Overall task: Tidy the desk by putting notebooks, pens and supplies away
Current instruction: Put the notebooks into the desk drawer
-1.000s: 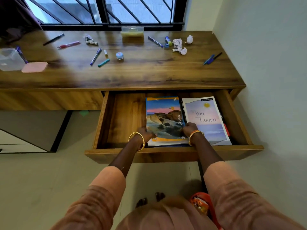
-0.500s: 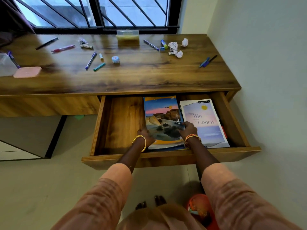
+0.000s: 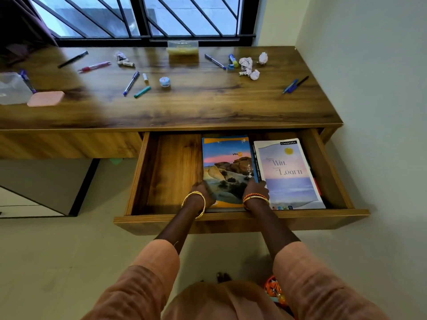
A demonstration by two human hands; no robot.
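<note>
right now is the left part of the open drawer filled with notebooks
No, the drawer's left part shows bare wood; the landscape notebook and the classmate notebook lie further right.

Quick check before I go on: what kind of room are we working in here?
Probably a home study corner or bedroom: a wooden desk against a barred window, pens and crumpled paper scattered on top, and notebooks in its open drawer.

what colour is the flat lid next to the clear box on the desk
Pale pink flat lid, clearest in the head view.
</note>
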